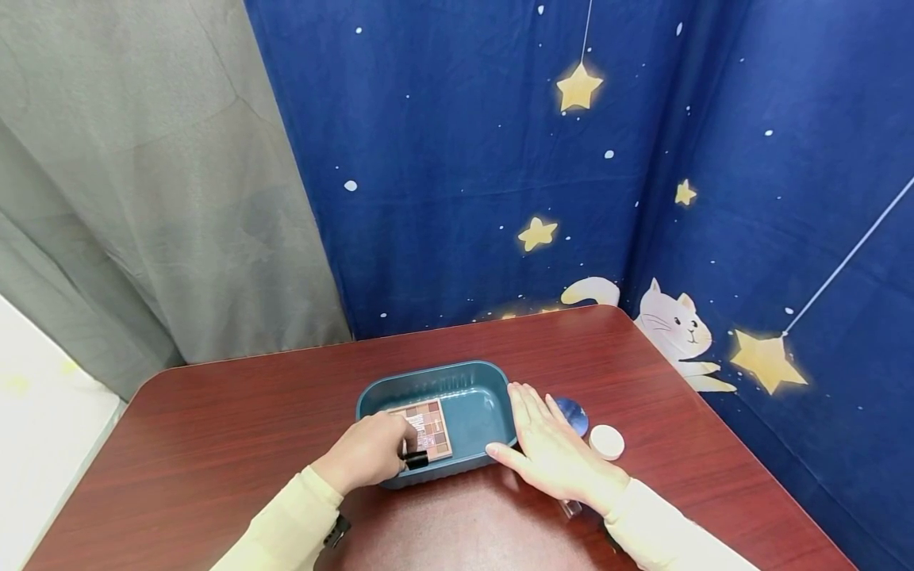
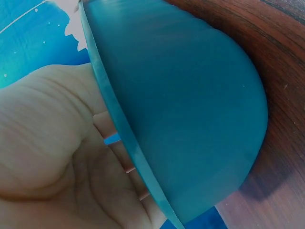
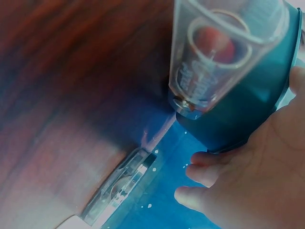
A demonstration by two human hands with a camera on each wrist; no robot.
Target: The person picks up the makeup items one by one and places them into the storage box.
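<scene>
A teal, rounded rectangular basin [image 1: 477,432] stands on the table. Inside it, toward the left end, lies an eyeshadow palette [image 1: 432,429] with a grid of brown and pink shades. My left hand [image 1: 373,450] reaches over the left rim, its fingers curled around a short black tube [image 1: 416,460] above the near side of the palette. The left wrist view shows the basin's wall [image 2: 190,114], and the rim hides those fingertips. My right hand [image 1: 553,448] rests at the right rim with its fingers straight, holding nothing.
Right of the basin are a round dark-blue item [image 1: 572,415], a white round lid [image 1: 606,442] and a small clear item [image 1: 570,508] partly under my right wrist. The right wrist view has a clear tapered container [image 3: 205,62] and a flat clear case [image 3: 119,188].
</scene>
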